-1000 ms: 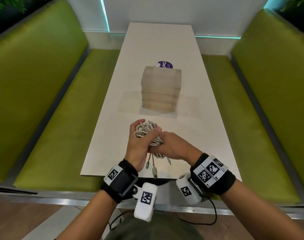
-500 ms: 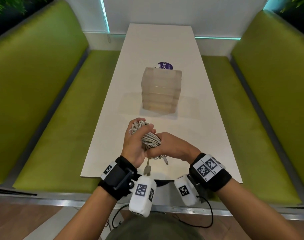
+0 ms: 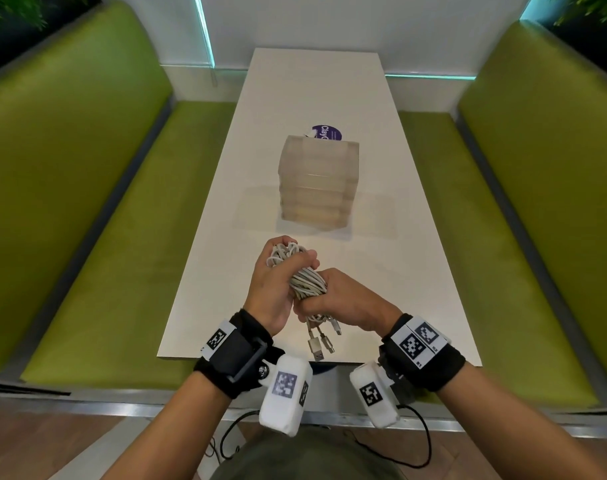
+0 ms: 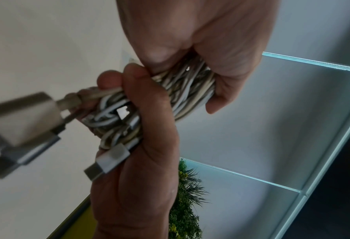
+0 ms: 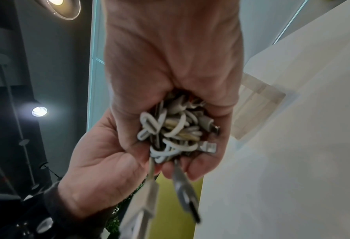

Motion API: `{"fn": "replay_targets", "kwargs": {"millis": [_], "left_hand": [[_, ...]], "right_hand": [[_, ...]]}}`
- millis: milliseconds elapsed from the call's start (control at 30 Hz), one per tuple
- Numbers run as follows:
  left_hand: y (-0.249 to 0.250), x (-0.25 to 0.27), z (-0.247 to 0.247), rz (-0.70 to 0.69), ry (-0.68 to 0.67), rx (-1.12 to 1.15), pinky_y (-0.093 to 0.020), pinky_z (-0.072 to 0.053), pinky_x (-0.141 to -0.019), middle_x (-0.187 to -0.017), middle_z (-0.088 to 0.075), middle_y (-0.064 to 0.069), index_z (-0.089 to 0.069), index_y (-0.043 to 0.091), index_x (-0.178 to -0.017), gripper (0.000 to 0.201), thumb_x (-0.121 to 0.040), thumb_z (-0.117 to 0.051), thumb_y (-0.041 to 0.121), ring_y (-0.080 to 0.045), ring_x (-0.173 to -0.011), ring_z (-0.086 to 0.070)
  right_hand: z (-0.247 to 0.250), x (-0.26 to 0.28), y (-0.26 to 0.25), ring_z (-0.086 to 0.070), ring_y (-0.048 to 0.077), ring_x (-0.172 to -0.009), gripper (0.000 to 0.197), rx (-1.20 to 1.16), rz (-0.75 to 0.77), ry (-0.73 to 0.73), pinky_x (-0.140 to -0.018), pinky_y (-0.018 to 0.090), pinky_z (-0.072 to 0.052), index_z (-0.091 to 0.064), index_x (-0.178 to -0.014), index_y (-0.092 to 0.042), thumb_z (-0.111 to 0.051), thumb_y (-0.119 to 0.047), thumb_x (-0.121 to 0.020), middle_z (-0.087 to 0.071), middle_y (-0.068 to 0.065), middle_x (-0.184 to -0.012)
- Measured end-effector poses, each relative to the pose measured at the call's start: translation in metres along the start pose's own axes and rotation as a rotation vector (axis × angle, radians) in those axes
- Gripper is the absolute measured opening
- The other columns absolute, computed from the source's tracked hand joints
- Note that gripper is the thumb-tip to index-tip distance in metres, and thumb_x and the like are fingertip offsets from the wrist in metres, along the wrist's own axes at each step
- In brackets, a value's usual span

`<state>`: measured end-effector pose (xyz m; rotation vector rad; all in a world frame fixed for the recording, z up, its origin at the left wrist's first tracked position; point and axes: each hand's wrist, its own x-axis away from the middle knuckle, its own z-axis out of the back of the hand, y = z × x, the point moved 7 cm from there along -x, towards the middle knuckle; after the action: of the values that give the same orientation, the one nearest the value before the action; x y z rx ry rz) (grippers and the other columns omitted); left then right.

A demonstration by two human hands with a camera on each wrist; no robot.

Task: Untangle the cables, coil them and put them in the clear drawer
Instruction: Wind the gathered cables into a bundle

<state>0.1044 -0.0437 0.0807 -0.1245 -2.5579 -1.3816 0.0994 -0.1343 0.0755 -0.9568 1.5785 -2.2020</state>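
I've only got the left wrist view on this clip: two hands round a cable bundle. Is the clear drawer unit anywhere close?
Observer: Yes. In the head view the clear drawer unit stands on the white table just beyond the hands, with no drawer pulled out.
Operator: Which hand is nearer to it?
Observer: The left hand, gripping the far end of the cable bundle; the right hand grips the near end.
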Motion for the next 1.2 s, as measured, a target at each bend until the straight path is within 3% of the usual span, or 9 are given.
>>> {"fn": "replay_targets", "kwargs": {"millis": [133, 300, 367, 467, 567, 667, 867, 1067, 1200], "left_hand": [[0.000, -0.001, -0.001, -0.015, -0.019, -0.041, -0.037, -0.053, -0.072, -0.079, -0.060, -0.003, -0.050, 0.014, -0.100, 0.029, -0.080, -0.070, 0.007, -0.027, -0.088, -0.060], [-0.007, -0.001, 0.008, 0.049, -0.117, -0.232, -0.032, -0.054, -0.081, -0.122, -0.059, -0.006, -0.026, 0.030, -0.139, 0.113, -0.048, -0.089, 0.048, -0.020, -0.108, -0.062], [-0.021, 0.005, 0.014, 0.154, -0.173, -0.383, -0.036, -0.053, -0.091, -0.128, -0.056, -0.009, -0.024, 0.028, -0.142, 0.101, -0.062, -0.084, 0.042, -0.021, -0.112, -0.062], [-0.037, 0.016, 0.016, 0.288, -0.269, -0.446, -0.041, -0.055, -0.086, -0.106, -0.069, -0.017, -0.047, 0.009, -0.126, 0.054, -0.082, -0.068, 0.031, -0.029, -0.092, -0.069], [-0.029, 0.015, 0.022, 0.245, -0.205, -0.404, -0.036, -0.057, -0.072, -0.086, -0.069, -0.018, -0.055, 0.004, -0.104, 0.025, -0.088, -0.061, 0.022, -0.025, -0.066, -0.066], [-0.016, 0.007, 0.029, 0.139, -0.146, -0.475, -0.029, -0.056, -0.071, -0.085, -0.065, -0.019, -0.060, 0.001, -0.089, 0.011, -0.088, -0.063, 0.011, -0.022, -0.065, -0.066], [0.002, 0.001, 0.027, -0.021, -0.120, -0.628, -0.024, -0.054, -0.071, -0.072, -0.064, -0.017, -0.068, 0.000, -0.089, 0.013, -0.077, -0.073, 0.001, -0.020, -0.064, -0.065], [0.004, -0.001, 0.030, -0.041, -0.035, -0.486, -0.026, -0.053, -0.073, -0.073, -0.063, -0.011, -0.054, 0.011, -0.111, 0.046, -0.073, -0.076, 0.003, -0.019, -0.066, -0.065], [-0.001, 0.002, 0.033, -0.068, 0.067, -0.361, -0.036, -0.050, -0.087, -0.106, -0.064, -0.014, -0.052, 0.018, -0.116, 0.059, -0.067, -0.083, 0.028, -0.024, -0.094, -0.063]], "right_hand": [[0.002, -0.002, 0.002, -0.058, 0.015, -0.060, 0.010, -0.012, 0.012, 0.025, -0.059, 0.023, -0.050, -0.059, -0.073, -0.007, -0.061, 0.001, -0.079, -0.062, 0.007, -0.068], [0.020, -0.002, -0.003, -0.064, 0.015, -0.071, 0.010, -0.166, 0.105, 0.172, -0.065, 0.024, -0.052, -0.067, -0.085, -0.002, -0.064, -0.008, -0.077, -0.067, 0.008, -0.078], [0.029, -0.001, -0.008, -0.064, 0.017, -0.075, 0.012, -0.187, 0.153, 0.233, -0.067, 0.028, -0.051, -0.068, -0.083, -0.001, -0.063, -0.010, -0.076, -0.066, 0.010, -0.079], [0.039, -0.001, -0.015, -0.057, 0.019, -0.074, 0.012, -0.144, 0.185, 0.267, -0.070, 0.035, -0.045, -0.064, -0.073, 0.003, -0.062, -0.008, -0.075, -0.060, 0.015, -0.076], [0.046, -0.001, -0.013, -0.057, 0.020, -0.071, 0.006, -0.121, 0.153, 0.266, -0.068, 0.035, -0.046, -0.065, -0.073, 0.000, -0.064, -0.004, -0.078, -0.061, 0.022, -0.077], [0.052, -0.002, -0.006, -0.060, 0.020, -0.070, 0.012, -0.050, 0.071, 0.253, -0.069, 0.034, -0.048, -0.066, -0.080, 0.000, -0.068, -0.012, -0.080, -0.066, 0.023, -0.080], [0.049, -0.001, 0.003, -0.070, 0.017, -0.073, 0.018, 0.096, -0.084, 0.093, -0.069, 0.034, -0.048, -0.067, -0.085, -0.001, -0.072, -0.015, -0.077, -0.070, 0.006, -0.074], [0.031, 0.001, 0.003, -0.064, 0.019, -0.070, 0.016, -0.055, -0.045, 0.030, -0.066, 0.029, -0.051, -0.070, -0.091, -0.007, -0.073, -0.008, -0.075, -0.071, 0.009, -0.081], [0.027, -0.006, 0.009, -0.059, 0.020, -0.067, 0.019, -0.269, 0.003, 0.157, -0.068, 0.030, -0.052, -0.068, -0.093, 0.002, -0.071, 0.000, -0.074, -0.064, 0.007, -0.077]]}}
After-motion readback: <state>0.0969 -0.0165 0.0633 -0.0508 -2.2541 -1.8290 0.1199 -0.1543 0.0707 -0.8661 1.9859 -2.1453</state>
